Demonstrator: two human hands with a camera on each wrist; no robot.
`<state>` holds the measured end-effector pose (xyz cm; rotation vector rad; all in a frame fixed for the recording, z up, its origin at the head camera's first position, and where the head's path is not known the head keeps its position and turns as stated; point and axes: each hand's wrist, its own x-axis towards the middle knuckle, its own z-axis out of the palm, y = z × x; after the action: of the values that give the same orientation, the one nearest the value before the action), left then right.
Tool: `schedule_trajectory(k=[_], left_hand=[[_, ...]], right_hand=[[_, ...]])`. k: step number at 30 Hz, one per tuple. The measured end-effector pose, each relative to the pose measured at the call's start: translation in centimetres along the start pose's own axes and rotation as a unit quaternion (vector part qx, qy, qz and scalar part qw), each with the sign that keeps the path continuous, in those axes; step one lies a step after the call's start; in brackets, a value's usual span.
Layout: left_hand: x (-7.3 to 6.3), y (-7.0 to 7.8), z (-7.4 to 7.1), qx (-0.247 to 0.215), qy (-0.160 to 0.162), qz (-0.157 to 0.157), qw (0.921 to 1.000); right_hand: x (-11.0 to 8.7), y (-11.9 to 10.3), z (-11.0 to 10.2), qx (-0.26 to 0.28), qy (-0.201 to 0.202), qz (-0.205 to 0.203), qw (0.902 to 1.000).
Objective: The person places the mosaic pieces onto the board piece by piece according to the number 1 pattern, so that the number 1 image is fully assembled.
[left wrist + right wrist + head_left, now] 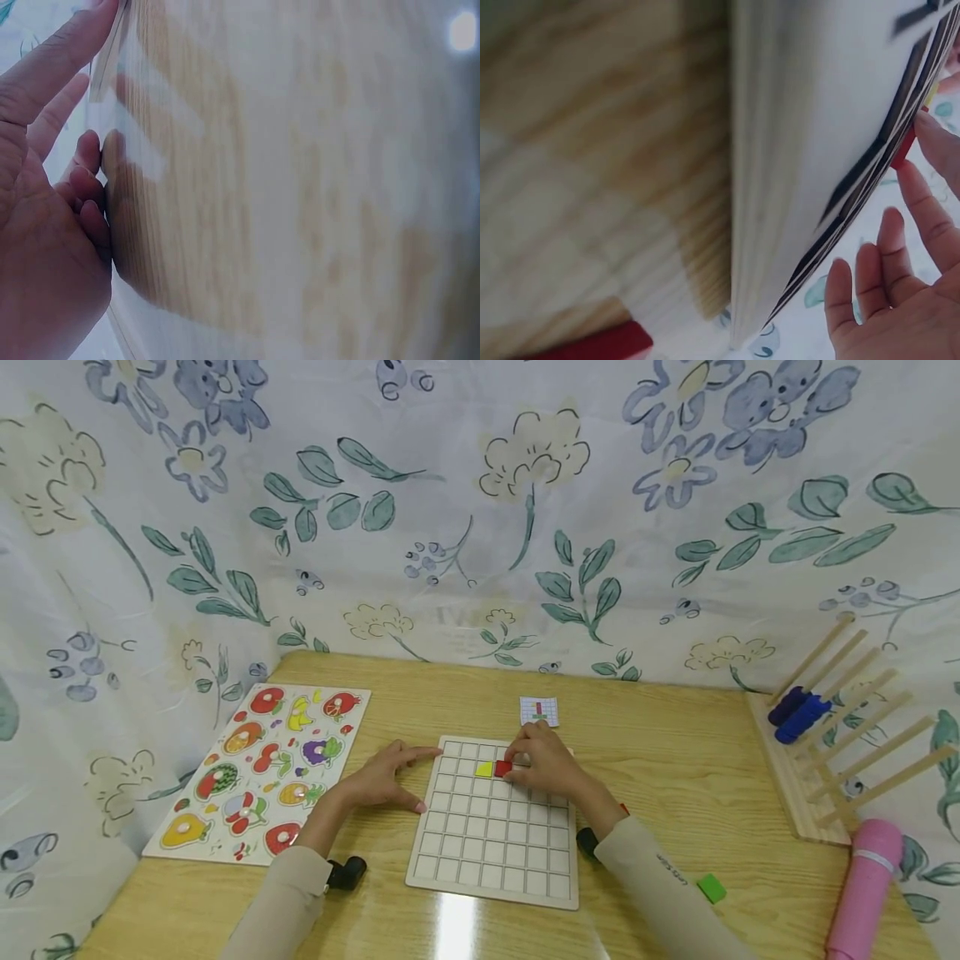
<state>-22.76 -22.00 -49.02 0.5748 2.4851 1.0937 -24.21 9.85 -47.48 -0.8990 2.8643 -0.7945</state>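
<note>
A wooden grid board [491, 897] lies flat on the table in the head view. My right hand [546, 762] reaches over its upper part and pinches a small red square tile [503, 768] between thumb and index finger, down at the grid. Just left of it, a yellow tile [484, 769] with a slanted side lies in a cell. In the right wrist view the fingertips meet at the red tile [904, 147]. My left hand [377, 781] touches the board's left edge with thumb and index finger spread; its other fingers [88, 154] rest on the table.
Behind the board lies a small pattern card [539, 712]. A fruit puzzle [251, 768] is at left. A peg stand [802, 777] with blue pieces and a pink cylinder [866, 889] are at right. A green tile [712, 888] lies near my right sleeve; another red piece [592, 345] lies beside the board.
</note>
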Motion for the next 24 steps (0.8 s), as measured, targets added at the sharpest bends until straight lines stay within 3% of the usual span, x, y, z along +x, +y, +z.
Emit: schedule_trajectory(k=[12, 19, 24], left_hand=[[0.0, 0.0, -0.1, 0.01, 0.003, 0.013, 0.9999], [-0.1, 0.3, -0.1, 0.006, 0.0, 0.001, 1.0], [-0.1, 0.4, 0.0, 0.009, -0.003, -0.001, 1.0]], right_hand=[[-0.4, 0.1, 0.2, -0.009, 0.034, -0.026, 0.9991], [-1.1, 0.8, -0.8, 0.078, 0.011, 0.031, 0.9964], [-2.0, 1.8, -1.7, 0.116, 0.017, 0.036, 0.9925]])
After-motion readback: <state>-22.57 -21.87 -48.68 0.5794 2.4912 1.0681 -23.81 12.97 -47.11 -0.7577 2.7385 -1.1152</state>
